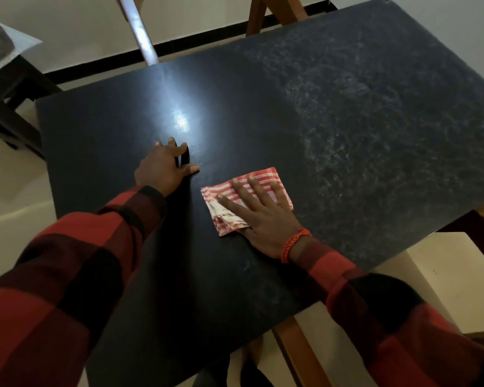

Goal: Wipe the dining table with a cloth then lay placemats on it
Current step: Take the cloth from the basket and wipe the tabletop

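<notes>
Nearest the camera, two sleeves in red-and-black check reach out over the dark tabletop (101,129). The right hand (266,219) lies flat on a folded red-and-white striped cloth (259,177), its fingers (242,191) straight and spread, pressing the cloth down near the middle of the surface; an orange braided band (292,244) circles that wrist. Just to the left of the cloth, and apart from it, the left hand (165,166) braces on the bare top with fingertips bent onto the surface, holding nothing. Beyond the hands sits a bright glare of reflected light, and farther right the surface looks dull and streaked with pale smears (dust or residue, hard to say which). The wiping step appears to be in hand, with the left part looking cleaner. The next move likely calls for sweeping the cloth out across that smeared far-right area. No placemats are in view.
</notes>
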